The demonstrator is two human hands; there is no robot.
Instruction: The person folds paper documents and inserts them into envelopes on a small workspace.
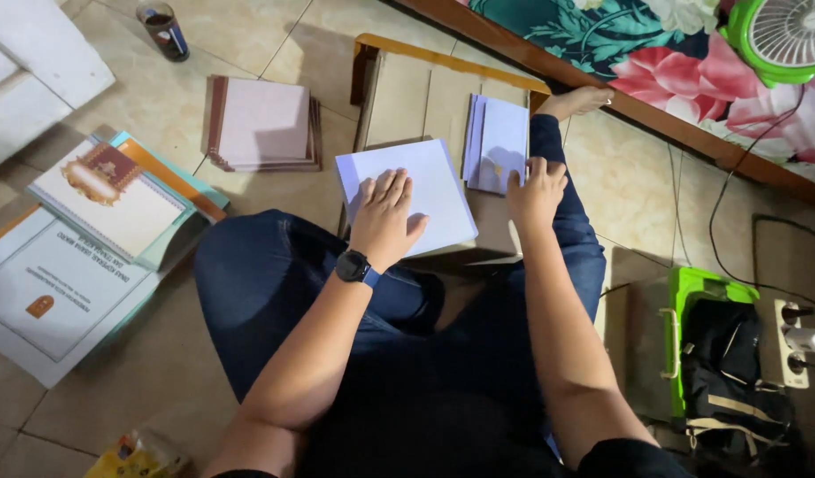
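I sit on the tiled floor with a low wooden stand (pixel 399 97) in front of me. My left hand (pixel 385 217), a dark watch on its wrist, presses flat on a stack of pale lilac sheets (pixel 438 181) lying on the stand. My right hand (pixel 536 190) rests with bent fingers on the lower edge of a second, smaller stack of lilac sheets (pixel 498 142) to the right. Neither hand lifts anything. My bare foot (pixel 577 102) lies beyond the right stack.
A pile of pinkish sheets (pixel 264 124) lies left of the stand. Bound booklets and printed covers (pixel 107 190) spread over the floor at far left. A cup (pixel 164 31) stands at the top. A green case (pixel 691 341), a power strip (pixel 792 341) and a green fan (pixel 784 35) are at right.
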